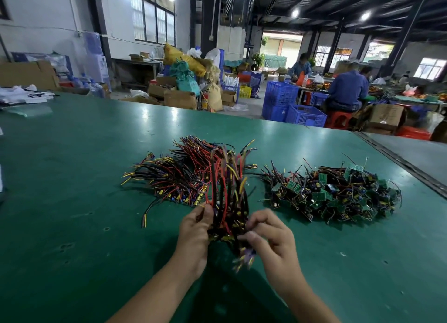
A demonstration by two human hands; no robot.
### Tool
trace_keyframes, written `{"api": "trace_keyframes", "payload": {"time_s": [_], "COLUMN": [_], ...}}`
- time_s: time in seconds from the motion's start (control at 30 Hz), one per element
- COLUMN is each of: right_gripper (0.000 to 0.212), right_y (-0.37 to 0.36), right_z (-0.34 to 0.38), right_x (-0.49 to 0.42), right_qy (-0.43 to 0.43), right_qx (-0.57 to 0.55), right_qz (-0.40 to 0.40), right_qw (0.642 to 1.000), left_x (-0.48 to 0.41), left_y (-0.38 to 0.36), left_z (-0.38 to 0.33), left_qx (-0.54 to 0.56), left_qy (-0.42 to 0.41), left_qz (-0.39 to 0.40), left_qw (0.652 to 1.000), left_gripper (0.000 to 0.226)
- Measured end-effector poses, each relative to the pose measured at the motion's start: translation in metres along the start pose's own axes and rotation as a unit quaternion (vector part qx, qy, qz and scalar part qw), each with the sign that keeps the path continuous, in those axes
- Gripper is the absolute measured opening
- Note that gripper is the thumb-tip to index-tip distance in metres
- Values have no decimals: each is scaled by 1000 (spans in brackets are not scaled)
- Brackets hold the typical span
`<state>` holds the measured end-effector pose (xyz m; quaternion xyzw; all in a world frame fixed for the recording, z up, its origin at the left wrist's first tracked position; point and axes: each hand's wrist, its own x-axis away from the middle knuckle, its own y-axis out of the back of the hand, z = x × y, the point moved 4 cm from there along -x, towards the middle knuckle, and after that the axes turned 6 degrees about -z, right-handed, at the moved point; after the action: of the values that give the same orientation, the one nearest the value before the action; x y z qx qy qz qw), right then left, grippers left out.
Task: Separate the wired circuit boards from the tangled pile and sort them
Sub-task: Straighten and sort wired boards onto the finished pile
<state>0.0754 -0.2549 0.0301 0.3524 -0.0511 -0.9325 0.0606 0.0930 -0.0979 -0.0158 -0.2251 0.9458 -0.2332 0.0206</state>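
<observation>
A bundle of wired circuit boards (228, 201) with red, black and yellow wires stands upright above the green table (72, 177). My left hand (196, 233) grips its lower left side. My right hand (268, 235) pinches wires at the bundle's lower right, where a blurred wire end hangs down. Behind the bundle lies a sorted heap (183, 175) with wires fanned out to the left and back. To the right sits a tangled pile (338, 194) of small green boards with short wires.
A seam and a grey table section (411, 158) run along the right. Papers and plastic (21, 97) lie at the far left edge. Beyond the table stand blue crates (287, 102), cardboard boxes and two seated people (346, 90).
</observation>
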Motion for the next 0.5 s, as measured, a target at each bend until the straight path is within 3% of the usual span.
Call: {"api": "trace_keyframes", "payload": {"time_s": [0.13, 0.2, 0.27, 0.37, 0.43, 0.5], "right_gripper": [27, 27, 21, 21, 25, 25], "right_y": [-7, -6, 0, 11, 10, 1], "right_z": [3, 0, -7, -26, -35, -41], "right_x": [4, 4, 1, -3, -4, -1], "right_qy": [66, 40, -26, -171, -245, -289], "right_qx": [95, 58, -22, -99, -108, -127], "right_qz": [98, 73, -23, -158, -124, -34], "right_qw": [988, 995, 999, 967, 956, 948], "left_x": [-5, -7, -9, -10, -6, 2], "left_y": [3, 6, 7, 8, 3, -4], "left_z": [0, -3, -4, -4, -4, -5], "left_qx": [26, 35, 22, 21, 15, 4], "left_qy": [17, 20, 19, 27, 45, 59], "left_qz": [-53, -56, -23, -16, -7, 10], "left_qw": [998, 998, 999, 999, 999, 998], "left_gripper": [28, 30, 27, 17, 19, 18]}}
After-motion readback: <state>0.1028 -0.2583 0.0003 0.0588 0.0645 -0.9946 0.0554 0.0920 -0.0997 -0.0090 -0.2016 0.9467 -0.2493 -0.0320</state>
